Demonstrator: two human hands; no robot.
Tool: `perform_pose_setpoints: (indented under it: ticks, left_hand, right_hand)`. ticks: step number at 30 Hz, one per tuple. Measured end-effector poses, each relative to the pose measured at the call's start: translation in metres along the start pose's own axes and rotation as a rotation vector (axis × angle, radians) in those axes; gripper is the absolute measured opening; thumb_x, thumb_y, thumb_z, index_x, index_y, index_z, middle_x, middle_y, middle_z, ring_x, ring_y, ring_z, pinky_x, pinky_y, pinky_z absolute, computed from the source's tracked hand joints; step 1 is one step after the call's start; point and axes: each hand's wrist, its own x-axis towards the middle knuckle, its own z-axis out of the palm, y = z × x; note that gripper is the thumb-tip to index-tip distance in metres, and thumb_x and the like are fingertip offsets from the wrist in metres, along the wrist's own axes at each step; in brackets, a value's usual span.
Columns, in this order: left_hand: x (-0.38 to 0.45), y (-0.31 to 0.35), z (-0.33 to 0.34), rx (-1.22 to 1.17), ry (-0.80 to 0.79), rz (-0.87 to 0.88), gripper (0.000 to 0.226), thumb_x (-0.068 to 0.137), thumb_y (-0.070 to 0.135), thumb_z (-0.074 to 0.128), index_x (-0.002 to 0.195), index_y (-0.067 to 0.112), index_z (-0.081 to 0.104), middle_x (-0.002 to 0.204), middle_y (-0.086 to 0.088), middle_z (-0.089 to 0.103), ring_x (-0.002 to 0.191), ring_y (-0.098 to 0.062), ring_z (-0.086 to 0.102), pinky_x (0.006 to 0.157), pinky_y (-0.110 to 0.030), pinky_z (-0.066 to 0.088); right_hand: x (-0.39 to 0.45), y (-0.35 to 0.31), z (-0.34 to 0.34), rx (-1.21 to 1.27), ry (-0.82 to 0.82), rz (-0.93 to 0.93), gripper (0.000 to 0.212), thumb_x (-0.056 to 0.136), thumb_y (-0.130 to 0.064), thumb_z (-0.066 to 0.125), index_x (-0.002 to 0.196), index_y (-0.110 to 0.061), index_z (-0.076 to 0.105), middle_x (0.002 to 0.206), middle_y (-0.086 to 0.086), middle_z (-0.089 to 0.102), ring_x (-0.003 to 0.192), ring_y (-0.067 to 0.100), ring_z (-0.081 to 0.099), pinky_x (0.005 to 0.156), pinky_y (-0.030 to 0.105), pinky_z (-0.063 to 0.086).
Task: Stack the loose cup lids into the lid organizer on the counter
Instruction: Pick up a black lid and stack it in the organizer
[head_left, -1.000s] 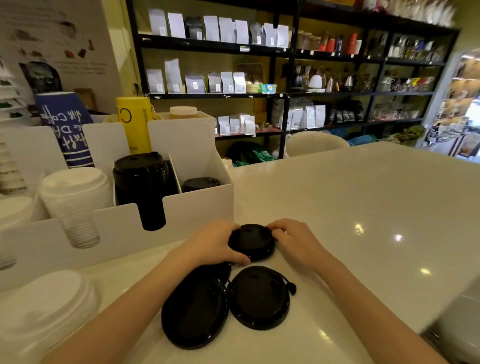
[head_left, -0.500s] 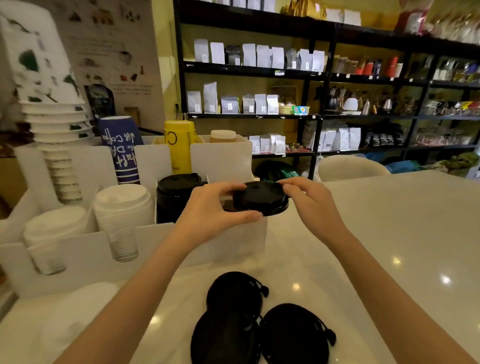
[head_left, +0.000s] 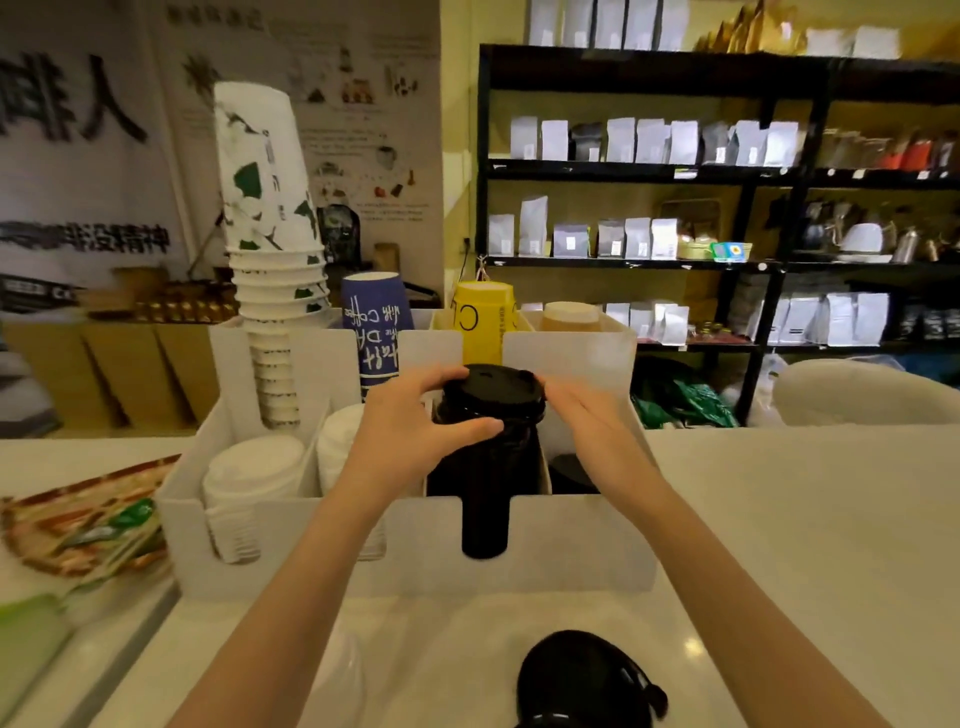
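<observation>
Head view shows us both hands at a white lid organizer (head_left: 571, 540) on a pale counter (head_left: 779, 545). Our left hand (head_left: 410, 431) and right hand (head_left: 587, 415) hold one black lid (head_left: 493, 387) between them, fingers curled on its left rim and fingertips pressed to its right rim. We hold the lid level right on top of a tall stack of black lids (head_left: 485, 467) that fills the third compartment from the left; we cannot tell whether it already rests on the stack or sits just above it. The stack shows through the slot cut in the organizer's front wall.

To the left, two compartments hold stacks of white lids (head_left: 249, 467), the second one partly hidden behind our left wrist. To the right, the last compartment holds only a low black pile (head_left: 571, 470), mostly hidden by our right forearm.

Behind the lid row, the organizer's back row holds upside-down paper cups: a tall white stack with green print (head_left: 270, 249), a blue cup (head_left: 376, 327), a yellow cup (head_left: 483, 317) and a tan one (head_left: 571, 314).

Near us on the counter, at the bottom edge of the frame, lies a loose black lid (head_left: 576, 675), well apart from the organizer. A dark shelf of bags (head_left: 649, 140) stands behind.
</observation>
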Motion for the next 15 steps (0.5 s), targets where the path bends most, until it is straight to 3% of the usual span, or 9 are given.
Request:
perform_pose_setpoints:
  ticks: [4, 7, 11, 13, 15]
  left_hand:
    - [0.002, -0.006, 0.001, 0.071, -0.022, -0.022, 0.060, 0.061, 0.041, 0.075, 0.114, 0.022, 0.057, 0.113, 0.004, 0.062, 0.104, -0.007, 0.052, 0.086, -0.024, 0.040]
    - [0.003, -0.007, -0.001, 0.083, -0.036, -0.061, 0.057, 0.061, 0.040, 0.075, 0.112, 0.021, 0.058, 0.104, 0.006, 0.062, 0.098, -0.006, 0.053, 0.079, -0.019, 0.039]
    - [0.003, -0.006, -0.005, 0.134, -0.078, -0.074, 0.052, 0.062, 0.041, 0.074, 0.107, 0.021, 0.060, 0.093, 0.010, 0.058, 0.090, -0.005, 0.053, 0.065, -0.009, 0.035]
    - [0.003, -0.005, -0.007, 0.157, -0.102, -0.071, 0.051, 0.062, 0.041, 0.074, 0.107, 0.021, 0.060, 0.094, 0.009, 0.058, 0.090, -0.006, 0.053, 0.066, -0.009, 0.035]
    - [0.004, -0.004, -0.009, 0.168, -0.139, -0.075, 0.051, 0.063, 0.041, 0.073, 0.108, 0.022, 0.060, 0.097, 0.008, 0.059, 0.092, -0.006, 0.052, 0.067, -0.010, 0.035]
  right_hand:
    - [0.004, 0.011, 0.003, 0.035, -0.098, 0.067, 0.019, 0.092, -0.042, 0.033, 0.096, -0.051, 0.049, 0.112, -0.013, 0.050, 0.102, -0.005, 0.043, 0.094, 0.023, 0.030]
    - [0.006, 0.015, 0.003, 0.016, -0.117, 0.079, 0.025, 0.092, -0.044, 0.030, 0.112, -0.045, 0.046, 0.112, -0.021, 0.049, 0.104, -0.008, 0.042, 0.093, 0.023, 0.026]
    - [0.007, 0.016, 0.003, 0.000, -0.123, 0.072, 0.038, 0.092, -0.043, 0.029, 0.124, -0.032, 0.047, 0.123, -0.011, 0.049, 0.110, -0.001, 0.043, 0.094, 0.018, 0.029]
    - [0.006, 0.015, 0.002, -0.003, -0.127, 0.055, 0.036, 0.092, -0.042, 0.029, 0.120, -0.032, 0.050, 0.118, -0.014, 0.052, 0.107, -0.009, 0.044, 0.091, 0.008, 0.030]
    - [0.005, 0.013, 0.002, -0.014, -0.116, 0.006, 0.029, 0.093, -0.037, 0.031, 0.108, -0.032, 0.055, 0.103, -0.019, 0.056, 0.089, -0.022, 0.046, 0.075, -0.005, 0.031]
